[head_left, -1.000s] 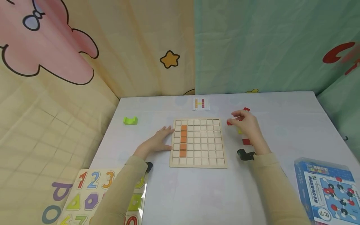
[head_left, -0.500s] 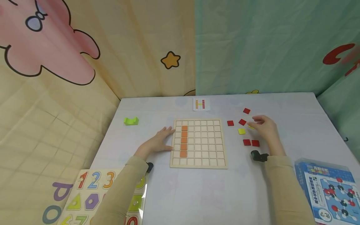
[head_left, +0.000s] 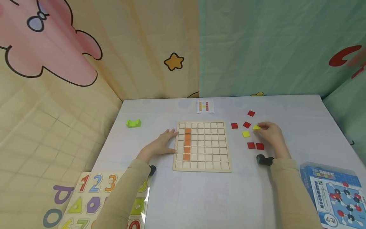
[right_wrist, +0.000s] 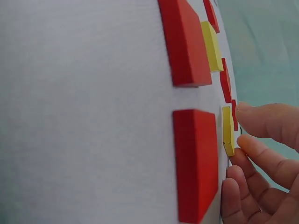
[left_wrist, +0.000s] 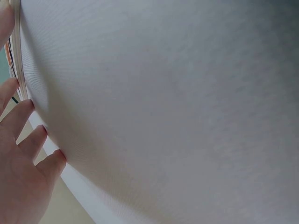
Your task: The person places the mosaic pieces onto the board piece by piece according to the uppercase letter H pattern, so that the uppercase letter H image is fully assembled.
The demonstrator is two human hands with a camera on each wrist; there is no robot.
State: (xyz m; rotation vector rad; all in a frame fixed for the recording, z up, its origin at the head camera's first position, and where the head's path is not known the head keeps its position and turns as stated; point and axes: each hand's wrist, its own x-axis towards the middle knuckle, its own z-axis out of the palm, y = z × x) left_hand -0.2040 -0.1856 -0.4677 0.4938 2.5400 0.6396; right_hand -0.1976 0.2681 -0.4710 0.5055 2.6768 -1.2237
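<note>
A wooden grid board (head_left: 202, 169) lies on the table, with several orange square tiles (head_left: 187, 143) lined up in one column. My left hand (head_left: 158, 144) lies at the board's left side, thumb and fingers spread along its edge. In the left wrist view, the fingertips (left_wrist: 29, 103) rest at the board's side and on the table. To the right of the board, my right hand (head_left: 271, 133) pinches a yellow square tile (head_left: 256, 127) between thumb and fingers, low over the table. A second yellow tile (head_left: 246, 134) lies nearby among several red tiles (head_left: 251, 145).
A small pattern card (head_left: 205, 106) lies behind the board. At the left stands a green notched block (head_left: 133, 123). A number puzzle board (head_left: 83, 198) sits under my left forearm. A blue boxed set (head_left: 331, 194) lies at the front right, beside the right sleeve.
My right hand has moved right from over the red tiles to the farther yellow tile, which now shows at its fingertips. The left hand stays at the board's edge.
</note>
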